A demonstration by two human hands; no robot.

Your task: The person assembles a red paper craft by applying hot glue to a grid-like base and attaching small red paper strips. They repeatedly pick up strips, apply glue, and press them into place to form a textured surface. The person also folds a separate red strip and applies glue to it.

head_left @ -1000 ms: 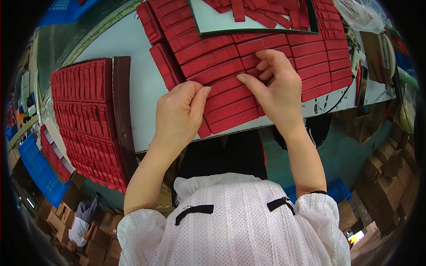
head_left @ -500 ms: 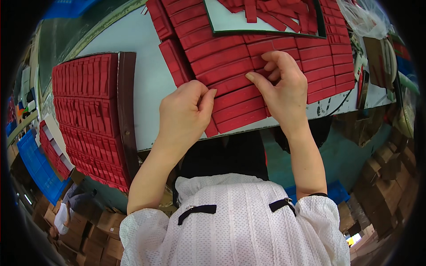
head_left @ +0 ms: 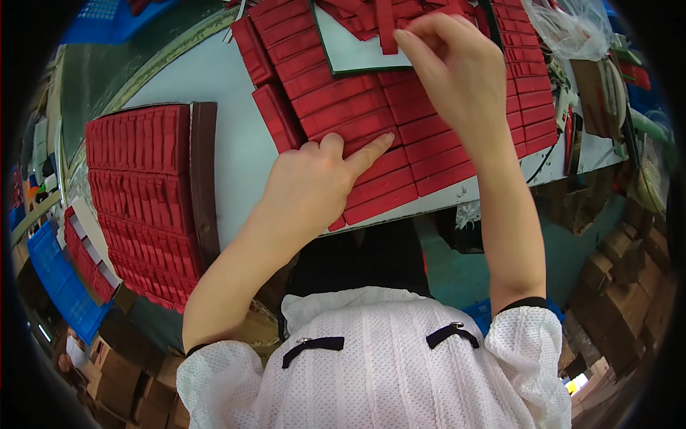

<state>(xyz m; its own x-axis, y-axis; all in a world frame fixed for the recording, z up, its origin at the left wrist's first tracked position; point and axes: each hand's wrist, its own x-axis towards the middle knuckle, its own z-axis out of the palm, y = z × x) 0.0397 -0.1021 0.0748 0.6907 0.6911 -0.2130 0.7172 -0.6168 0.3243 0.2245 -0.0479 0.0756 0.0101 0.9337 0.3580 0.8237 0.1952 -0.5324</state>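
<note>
White-topped worktable (head_left: 239, 154), slanting across the upper half; near edge bowed by the lens. Dark green surface (head_left: 161, 53) beyond its far left side, bordered by a pale, worn strip. Floor (head_left: 457, 268) blue-green where it shows below the table edge. Right side: brown cardboard boxes (head_left: 632, 289) heaped at several angles. More cartons (head_left: 132, 375) at lower left, in dimmer light. Blue plastic crate (head_left: 64, 282) at left, tilted in view. Light uneven: tabletop well lit, outer areas shadowed. Bright patch (head_left: 576, 384) low at right, source unclear; small white glint (head_left: 44, 331) low at left.
</note>
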